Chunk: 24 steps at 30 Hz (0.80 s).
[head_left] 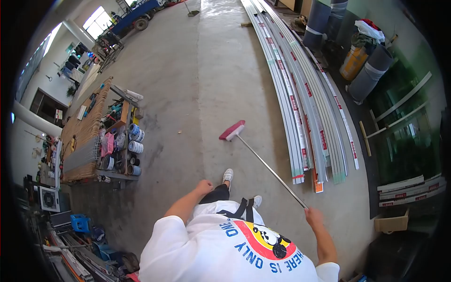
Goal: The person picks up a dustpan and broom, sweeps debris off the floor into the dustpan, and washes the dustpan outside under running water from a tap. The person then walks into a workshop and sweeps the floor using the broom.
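Note:
My right hand (314, 217) is closed around the top end of a broom's thin metal handle (272, 172). The handle slants forward and to the left, down to a broom head (232, 130) with a white and dark pink body, which is at the grey concrete floor (188, 117). My left hand (205, 187) hangs in front of my body with its fingers curled and nothing visible in it. It is apart from the broom. Below it show my white shoes (228, 176).
Long bundled metal profiles (300, 94) lie on the floor to the right. On the left stands a workbench (84, 136) with paint cans (136, 147) on its shelf. Rolls (371, 73) and glass panes line the right wall. A blue truck (134, 19) and a dustpan (193, 13) are far ahead.

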Each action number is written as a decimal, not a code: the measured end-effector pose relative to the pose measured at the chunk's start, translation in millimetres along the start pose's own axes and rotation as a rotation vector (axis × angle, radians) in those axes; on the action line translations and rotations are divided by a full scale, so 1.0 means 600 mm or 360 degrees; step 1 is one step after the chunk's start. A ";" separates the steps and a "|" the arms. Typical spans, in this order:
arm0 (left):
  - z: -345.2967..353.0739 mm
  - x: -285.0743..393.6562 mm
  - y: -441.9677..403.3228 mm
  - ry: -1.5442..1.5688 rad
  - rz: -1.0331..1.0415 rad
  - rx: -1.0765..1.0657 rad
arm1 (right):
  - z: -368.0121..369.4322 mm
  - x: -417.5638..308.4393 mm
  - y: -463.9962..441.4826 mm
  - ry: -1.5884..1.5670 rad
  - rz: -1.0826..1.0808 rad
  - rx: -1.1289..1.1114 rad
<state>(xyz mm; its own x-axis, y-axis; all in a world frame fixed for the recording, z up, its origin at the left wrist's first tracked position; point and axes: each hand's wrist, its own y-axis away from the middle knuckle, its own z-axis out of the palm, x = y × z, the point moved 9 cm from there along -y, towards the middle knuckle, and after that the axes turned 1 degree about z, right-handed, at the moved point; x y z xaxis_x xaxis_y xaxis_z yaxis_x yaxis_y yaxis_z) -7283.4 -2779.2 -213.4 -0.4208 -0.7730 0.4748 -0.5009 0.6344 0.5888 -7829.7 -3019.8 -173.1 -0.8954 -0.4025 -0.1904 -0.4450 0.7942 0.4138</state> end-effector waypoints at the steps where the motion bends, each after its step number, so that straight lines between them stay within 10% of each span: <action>1: -0.006 -0.005 0.000 0.0012 -0.0002 0.0033 | 0.004 -0.084 -0.050 -0.0105 -0.0062 0.0017; 6: -0.038 -0.041 0.023 0.0265 -0.0203 0.0138 | 0.050 -0.381 -0.207 -0.0490 -0.0124 -0.0154; 14: -0.033 -0.180 -0.009 0.0274 -0.0458 0.0023 | 0.090 -0.194 -0.089 -0.0730 -0.0346 -0.0447; 18: -0.068 -0.236 -0.043 0.0274 -0.0484 0.0033 | 0.076 -0.208 -0.052 -0.0890 0.0270 -0.0706; 24: -0.189 -0.298 -0.147 0.0607 -0.0535 0.0172 | 0.028 -0.604 -0.308 -0.1249 0.0275 -0.0852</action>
<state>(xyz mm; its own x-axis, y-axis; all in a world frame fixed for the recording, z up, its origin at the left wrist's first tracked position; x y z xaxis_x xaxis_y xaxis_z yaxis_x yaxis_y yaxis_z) -7077.9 -2698.1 -276.0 0.0721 -0.8702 0.4874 -0.6448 0.3322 0.6884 -7423.0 -3013.3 -195.5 -0.7897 0.2736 -0.5491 -0.4139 0.4231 0.8060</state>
